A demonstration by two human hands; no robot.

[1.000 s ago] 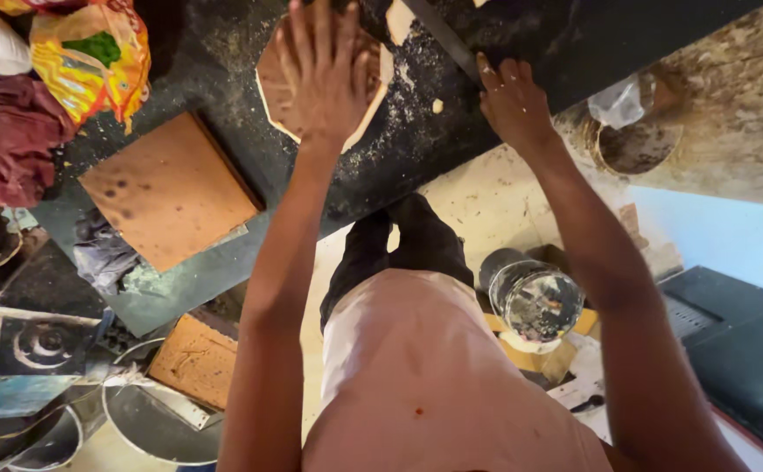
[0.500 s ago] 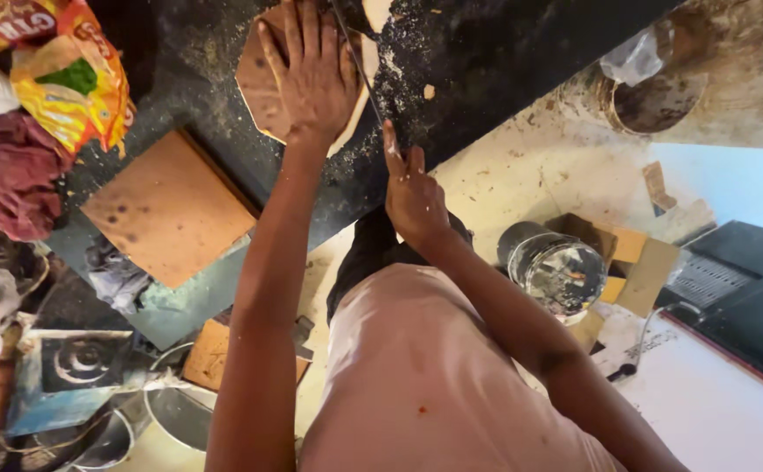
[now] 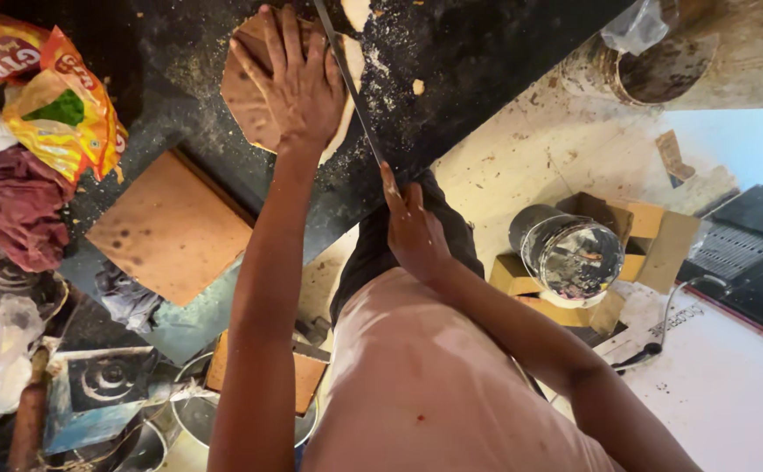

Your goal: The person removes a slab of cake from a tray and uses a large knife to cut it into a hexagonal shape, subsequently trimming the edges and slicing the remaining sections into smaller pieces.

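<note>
Gripping the saw blade (image 3: 346,83) w/ my right hand (image 3: 412,232), fingers curled shut round its near end at approx 6 o'clock of the board. Blade runs thin & straight up toward 12, along the right edge of the octagonal wood piece (image 3: 255,96). My left hand (image 3: 298,79) lies flat on that piece, fingers spread apart, pressing it to the dark worktop (image 3: 486,61). Sawdust lies around the cut. Square brown board (image 3: 172,227) lies at 8 o'clock; snack bags (image 3: 58,96) at 9.
</note>
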